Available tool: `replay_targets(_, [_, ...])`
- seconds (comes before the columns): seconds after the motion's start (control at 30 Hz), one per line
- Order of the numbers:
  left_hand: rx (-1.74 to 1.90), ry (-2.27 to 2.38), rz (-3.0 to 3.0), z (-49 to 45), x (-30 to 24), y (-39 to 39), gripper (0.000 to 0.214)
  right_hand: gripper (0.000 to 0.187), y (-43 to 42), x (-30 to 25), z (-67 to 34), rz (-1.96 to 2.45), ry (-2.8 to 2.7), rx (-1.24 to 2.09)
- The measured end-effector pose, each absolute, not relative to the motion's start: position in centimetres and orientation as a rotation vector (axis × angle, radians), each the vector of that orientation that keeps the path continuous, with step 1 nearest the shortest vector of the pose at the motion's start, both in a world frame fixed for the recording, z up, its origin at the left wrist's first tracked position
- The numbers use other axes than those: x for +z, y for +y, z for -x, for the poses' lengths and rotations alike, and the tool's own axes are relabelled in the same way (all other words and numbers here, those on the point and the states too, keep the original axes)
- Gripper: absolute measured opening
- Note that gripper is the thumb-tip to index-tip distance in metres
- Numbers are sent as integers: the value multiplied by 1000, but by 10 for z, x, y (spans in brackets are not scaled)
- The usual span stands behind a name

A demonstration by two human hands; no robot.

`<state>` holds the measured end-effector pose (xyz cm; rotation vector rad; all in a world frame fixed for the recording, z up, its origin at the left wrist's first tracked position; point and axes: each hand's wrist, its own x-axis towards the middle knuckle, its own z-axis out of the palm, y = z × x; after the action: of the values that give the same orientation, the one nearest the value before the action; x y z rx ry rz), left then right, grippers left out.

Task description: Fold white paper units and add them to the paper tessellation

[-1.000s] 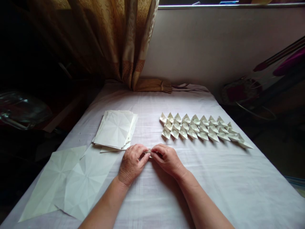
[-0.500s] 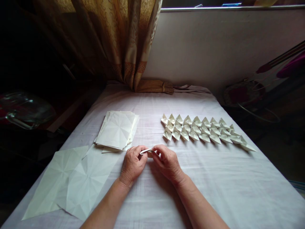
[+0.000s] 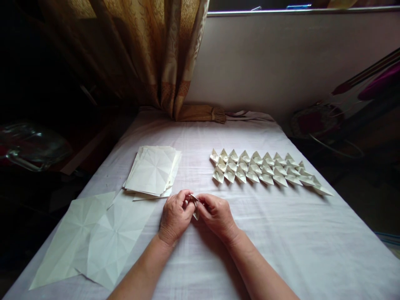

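Between my two hands is a small folded piece of paper (image 3: 195, 212), its pointed end hanging down and much of it covered by fingers. My left hand (image 3: 176, 214) pinches it from the left, thumb and fingers closed. From the other side my right hand (image 3: 217, 213) grips it with thumb and fingertips. Beyond my right hand, rows of folded paper boats (image 3: 256, 168) stand close together. A stack of creased paper sheets (image 3: 153, 171) lies just past my left hand.
Two creased sheets lie overlapping at the left: a greenish sheet (image 3: 73, 233) and a white sheet (image 3: 115, 237). Everything rests on a pale cloth (image 3: 281, 241). A gold curtain (image 3: 168, 54) hangs at the far edge, beside a plain wall (image 3: 259, 62).
The folded paper has turned from lying flat and edge-on to pointing downward between my fingers. My hands stay in nearly the same place, and the view has shifted slightly.
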<state>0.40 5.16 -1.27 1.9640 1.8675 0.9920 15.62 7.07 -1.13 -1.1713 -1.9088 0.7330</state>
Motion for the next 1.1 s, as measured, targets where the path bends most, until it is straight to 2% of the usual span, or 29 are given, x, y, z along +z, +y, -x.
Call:
replay_targets(0.17, [954, 1867, -2000, -7, -10, 51, 19, 17, 68, -10, -156, 1217, -1829, 788])
replay_targets(0.27, [963, 1849, -1961, -7, -9, 51, 25, 18, 65, -6, -157, 1287, -1880, 862])
replay_targets(0.5, [868, 1846, -2075, -9, -9, 49, 36, 16, 64, -10, -155, 1451, -1924, 682])
replay_targets(0.7, [743, 1867, -2154, -11, -6, 50, 38, 6, 66, -13, -155, 1503, -1880, 628])
replay_targets(0.93, [629, 1884, -2211, -12, -1, 50, 30, 11, 67, -12, -154, 1462, -1864, 628])
replay_targets(1.1, [524, 1911, -2225, -10, 3, 49, 13, 13, 70, -13, -154, 1481, -1853, 666])
